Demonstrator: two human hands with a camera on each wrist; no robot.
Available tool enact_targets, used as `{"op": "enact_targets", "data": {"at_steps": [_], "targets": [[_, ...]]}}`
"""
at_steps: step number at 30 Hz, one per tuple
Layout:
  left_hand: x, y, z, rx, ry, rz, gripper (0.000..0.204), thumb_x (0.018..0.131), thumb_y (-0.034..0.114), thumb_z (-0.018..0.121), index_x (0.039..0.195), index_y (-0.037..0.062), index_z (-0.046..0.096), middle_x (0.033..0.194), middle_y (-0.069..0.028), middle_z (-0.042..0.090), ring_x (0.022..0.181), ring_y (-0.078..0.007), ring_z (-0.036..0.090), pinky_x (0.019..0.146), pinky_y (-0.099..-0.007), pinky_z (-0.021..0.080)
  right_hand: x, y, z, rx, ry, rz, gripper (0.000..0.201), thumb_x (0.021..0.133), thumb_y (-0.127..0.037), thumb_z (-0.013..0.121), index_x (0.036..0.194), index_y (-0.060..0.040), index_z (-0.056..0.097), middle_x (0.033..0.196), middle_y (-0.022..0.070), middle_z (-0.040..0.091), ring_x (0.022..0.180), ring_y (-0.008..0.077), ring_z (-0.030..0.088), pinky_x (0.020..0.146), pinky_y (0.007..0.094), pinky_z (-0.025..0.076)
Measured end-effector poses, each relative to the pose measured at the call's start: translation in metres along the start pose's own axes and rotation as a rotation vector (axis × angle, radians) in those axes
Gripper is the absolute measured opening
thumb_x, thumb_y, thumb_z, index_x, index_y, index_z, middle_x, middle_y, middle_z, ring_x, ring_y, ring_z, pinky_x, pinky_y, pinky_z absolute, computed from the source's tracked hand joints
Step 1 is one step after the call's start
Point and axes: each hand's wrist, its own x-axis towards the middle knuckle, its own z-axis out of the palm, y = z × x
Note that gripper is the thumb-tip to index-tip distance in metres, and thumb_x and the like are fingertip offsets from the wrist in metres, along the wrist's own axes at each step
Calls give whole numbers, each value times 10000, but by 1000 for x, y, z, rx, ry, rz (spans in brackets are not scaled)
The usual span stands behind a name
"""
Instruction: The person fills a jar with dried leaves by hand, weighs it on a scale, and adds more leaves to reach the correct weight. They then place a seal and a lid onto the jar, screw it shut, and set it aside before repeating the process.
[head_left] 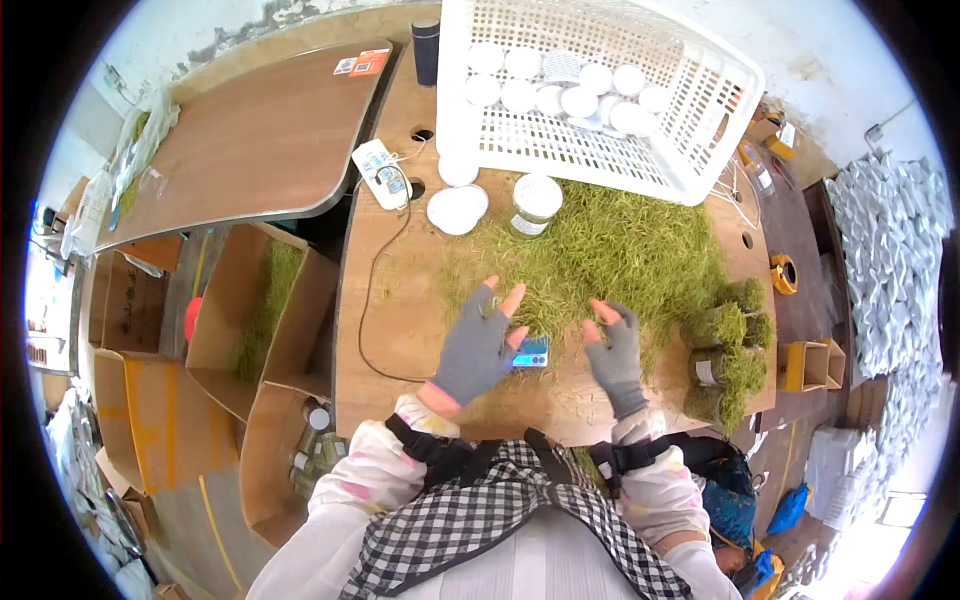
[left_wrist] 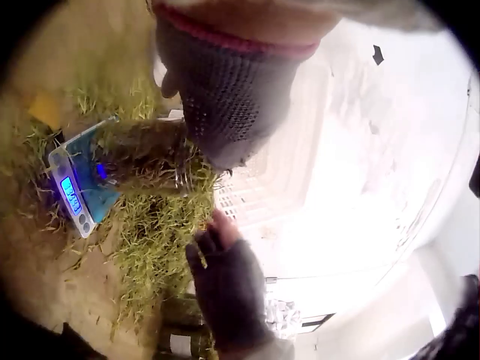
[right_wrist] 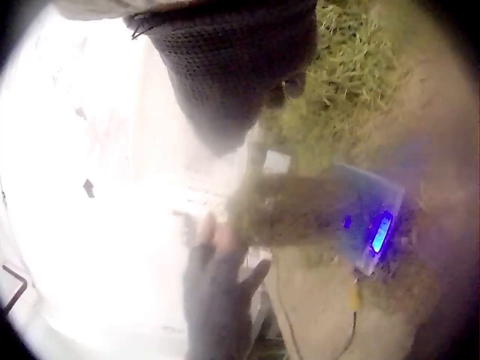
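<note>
A small digital scale with a lit blue display stands near the front of the table. On its platform, a clear jar packed with dried green-brown plant bits shows in the left wrist view; the same jar is blurred in the right wrist view. My left hand, in a grey fingerless glove, is just left of the scale with fingers spread. To the right, my right hand, gloved alike, has its fingers extended and a little bent. Both hands are beside the jar's mouth, and neither shows anything gripped.
Behind the scale spreads a heap of dried green plant bits. A lidded jar, white lids and a power strip lie at the back left. A white basket holds several white-lidded jars. Filled jars stand right.
</note>
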Motion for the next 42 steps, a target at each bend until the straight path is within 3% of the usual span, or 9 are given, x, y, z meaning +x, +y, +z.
{"op": "enact_targets", "data": {"at_steps": [6,10,15,17,20,24,31,33,42], "targets": [[-20,-22,-32,-38,93,-41,699,963,295,698,1539,44,392,1461,-250,425,1279,-395,507,1054,-457,453,-11,83,-19,-144,-111,428,555,848,-217,794,1335,-30,605,1191,182,600,1030,332,614,923,398,511],[-63,-58,-45,39,97,-222,674,956,292,701,1493,2,413,1405,-297,454,1257,-450,483,1045,-488,439,-8,80,-16,-571,-148,46,558,780,-197,807,1281,-29,627,1201,206,613,1083,374,605,905,459,516],[-116,-80,-51,28,9,-467,648,922,247,731,1454,13,446,1394,-286,451,1168,-423,536,986,-462,482,-17,55,18,-520,-538,-120,475,833,-194,713,1293,-104,636,1247,165,610,1150,389,569,951,512,480],[-124,-82,-50,-26,19,-524,642,910,230,738,1445,17,454,1389,-282,452,1137,-412,554,965,-451,495,-34,48,36,-420,-682,-502,497,847,-216,678,1337,-157,628,1212,132,618,1097,364,582,910,511,475],[-133,-80,-52,30,-7,-528,631,896,215,747,1428,24,465,1383,-281,451,1098,-402,575,930,-439,513,-50,12,46,-344,-619,-585,537,839,-237,675,1371,-190,622,1143,120,628,1051,335,585,853,488,473],[-128,-80,-50,99,-48,-493,623,887,216,754,1407,20,473,1400,-295,441,1151,-446,560,937,-461,518,-56,28,62,-425,-482,-526,572,827,-235,669,1394,-178,608,1149,117,621,1040,334,585,831,477,471],[-126,-84,-48,65,-54,-480,605,887,225,753,1388,14,489,1369,-315,464,1214,-490,514,983,-486,493,-64,74,-23,-615,-582,-183,500,830,-216,704,1310,-97,627,1207,154,606,1092,369,580,876,487,485],[-125,-83,-48,70,-57,-446,600,887,224,752,1384,9,494,1359,-317,473,1215,-489,513,989,-485,486,-63,87,-38,-593,-386,-72,497,824,-227,752,1283,-84,624,1216,169,597,1108,388,575,907,500,490],[-120,-72,-46,112,-88,-390,585,889,224,746,1369,-5,503,1362,-326,477,1221,-489,512,991,-489,484,-4,87,-17,-595,-264,22,568,807,-348,789,1296,-107,631,1174,150,624,1091,368,598,897,488,497]]}}
